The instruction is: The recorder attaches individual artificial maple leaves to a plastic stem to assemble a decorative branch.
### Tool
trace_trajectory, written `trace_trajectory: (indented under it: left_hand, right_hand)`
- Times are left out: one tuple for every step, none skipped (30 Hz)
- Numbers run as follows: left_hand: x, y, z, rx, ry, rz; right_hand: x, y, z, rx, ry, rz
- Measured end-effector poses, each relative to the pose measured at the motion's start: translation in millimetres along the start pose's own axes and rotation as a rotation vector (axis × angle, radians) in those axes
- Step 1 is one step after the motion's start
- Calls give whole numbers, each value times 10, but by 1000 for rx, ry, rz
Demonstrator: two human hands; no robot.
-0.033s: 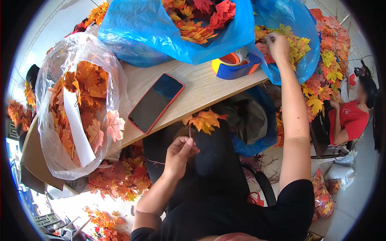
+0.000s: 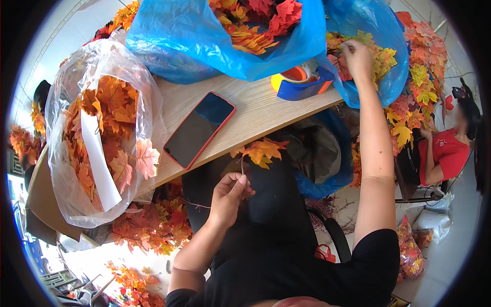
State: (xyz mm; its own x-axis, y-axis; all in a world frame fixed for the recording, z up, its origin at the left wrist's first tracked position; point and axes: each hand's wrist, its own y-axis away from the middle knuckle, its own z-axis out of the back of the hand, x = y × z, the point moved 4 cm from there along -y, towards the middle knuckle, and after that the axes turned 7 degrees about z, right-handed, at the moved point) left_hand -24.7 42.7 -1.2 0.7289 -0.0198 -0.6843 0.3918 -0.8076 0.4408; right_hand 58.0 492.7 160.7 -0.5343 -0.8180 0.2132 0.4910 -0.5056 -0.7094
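My left hand (image 2: 228, 197) is closed in a pinch on the thin stem of an artificial maple-leaf sprig (image 2: 263, 152). Its orange-yellow leaves stand above my fingertips, in front of the table edge and over my lap. My right arm stretches up to the far right, where my right hand (image 2: 359, 60) reaches into an open blue plastic bag (image 2: 396, 30). Its fingers are curled together among yellow and reddish artificial leaves (image 2: 382, 59); what lies between the fingertips is hidden. A reddish leaf (image 2: 339, 66) lies just beside these fingers.
On the wooden table (image 2: 255, 115) lie a red-edged phone (image 2: 199, 130) and a blue tape dispenser (image 2: 304, 88). A large blue bag (image 2: 179, 46) and a clear bag (image 2: 64, 189) hold more leaves. A person in red (image 2: 444, 156) sits at the right. Leaf bunches (image 2: 153, 225) hang below the table.
My right hand has shifted very slightly to the right within the blue bag. The left hand keeps its pinch on the stem.
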Motion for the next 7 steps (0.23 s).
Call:
trace_trajectory:
  left_hand:
    - [9,-1,-2,39,18,25]
    - [2,-15,-9,25,23,29]
    - [-5,-9,-34,29,37,38]
    - [-15,-20,-73,40,50,47]
    - [-28,-28,-66,14,60,43]
    - [-40,-37,-68,6,90,21]
    - [-44,-65,-95,11,115,6]
  right_hand:
    - [118,4,114,-125,14,100]
    - [162,64,232,-198,-93,41]
    - [348,148,431,-308,-153,3]
    - [455,238,619,-444,-217,57]
    - [654,355,678,-415,-549,-48]
    - [884,492,743,-319,-661,42]
    - [896,497,700,-310,-668,40]
